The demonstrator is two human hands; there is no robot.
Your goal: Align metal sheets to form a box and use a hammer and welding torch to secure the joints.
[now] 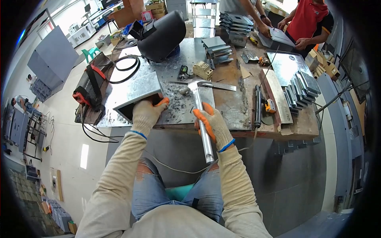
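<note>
My right hand (pixel 213 123), in a knitted glove with an orange palm, is wrapped round the silver tubular handle of a hammer (pixel 197 95). Its head is up over the table's edge, and the handle's end points down toward my lap. My left hand (pixel 146 114), gloved the same way, reaches into the open end of a grey sheet-metal box (pixel 139 89). The thumb presses on the box's right wall, while the other fingers are hidden inside. A thin flat metal strip (pixel 222 86) lies on the metal-topped table (pixel 180 109) behind the hammer head.
A black welding helmet (pixel 162 37) stands at the back, beside a coiled black cable (pixel 129 67). Further right lie a beige block (pixel 203 70), an angle grinder (pixel 258 105) and bent metal pieces (pixel 299 91). Two people work across the table over a metal box (pixel 278 37).
</note>
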